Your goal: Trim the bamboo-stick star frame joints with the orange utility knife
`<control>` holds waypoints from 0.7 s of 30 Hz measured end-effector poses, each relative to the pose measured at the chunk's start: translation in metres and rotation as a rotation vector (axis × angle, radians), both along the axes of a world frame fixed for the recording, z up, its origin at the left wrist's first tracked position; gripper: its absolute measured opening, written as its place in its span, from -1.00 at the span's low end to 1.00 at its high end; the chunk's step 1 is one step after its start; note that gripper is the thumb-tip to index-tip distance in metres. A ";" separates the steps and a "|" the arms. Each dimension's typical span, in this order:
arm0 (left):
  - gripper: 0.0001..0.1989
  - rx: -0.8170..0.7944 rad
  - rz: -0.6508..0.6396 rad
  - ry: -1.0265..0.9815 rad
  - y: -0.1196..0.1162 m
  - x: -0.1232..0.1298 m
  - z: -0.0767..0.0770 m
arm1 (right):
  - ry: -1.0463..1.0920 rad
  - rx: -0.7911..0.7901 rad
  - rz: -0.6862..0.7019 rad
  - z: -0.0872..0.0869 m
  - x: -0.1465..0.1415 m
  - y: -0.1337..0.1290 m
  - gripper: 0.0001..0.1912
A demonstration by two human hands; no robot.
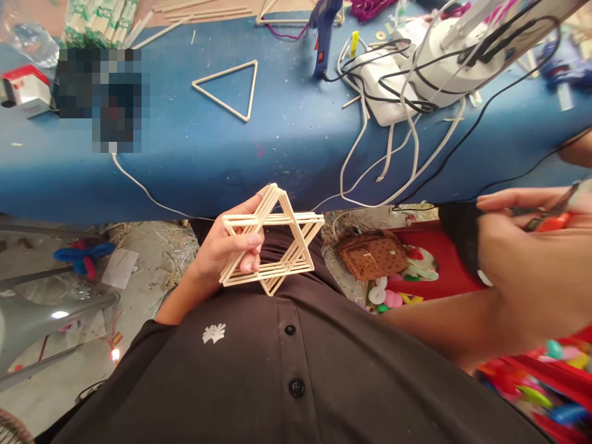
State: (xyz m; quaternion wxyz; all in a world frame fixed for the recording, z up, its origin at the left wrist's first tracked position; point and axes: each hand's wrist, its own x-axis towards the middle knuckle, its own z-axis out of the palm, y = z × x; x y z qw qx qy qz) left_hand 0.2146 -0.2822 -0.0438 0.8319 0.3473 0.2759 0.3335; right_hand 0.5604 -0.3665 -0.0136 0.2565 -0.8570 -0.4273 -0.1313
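Note:
My left hand [231, 246] is closed around one side of a six-pointed star frame [303, 246] built from layered thin wooden sticks, held in front of my shirt. Off to the right, my right hand [531, 259] is blurred, its fingers curled around a tool with red-orange and black handles [550, 221]. The far end of that tool is smeared, so its exact kind is unclear. A flat triangle of sticks [225, 89] lies on the blue table [185, 160], beyond the star. Farther back is a blue glue gun [321, 37].
White and black cables surround a power strip [383, 86] and a white base [453, 55] at back right. A blurred phone-like object [121, 111] and a red-white box [25, 89] lie left. Below are a brown bag [370, 253] and red crates of balloons. Another person's skin shows far right.

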 end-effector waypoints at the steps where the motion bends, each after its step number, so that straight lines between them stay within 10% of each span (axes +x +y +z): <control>1: 0.10 0.012 -0.015 -0.008 0.000 0.001 -0.001 | -0.037 -0.019 -0.041 -0.002 0.008 -0.009 -0.58; 5: 0.07 0.037 -0.058 -0.024 0.001 0.006 -0.002 | 0.025 0.064 0.009 -0.008 0.010 -0.009 -0.75; 12: 0.02 0.054 -0.030 -0.007 -0.005 -0.001 -0.006 | 0.215 0.112 0.604 -0.002 -0.056 0.045 -0.83; 21: 0.08 0.061 0.023 0.011 -0.006 -0.008 -0.009 | 0.172 0.063 0.808 0.013 -0.103 0.068 -0.82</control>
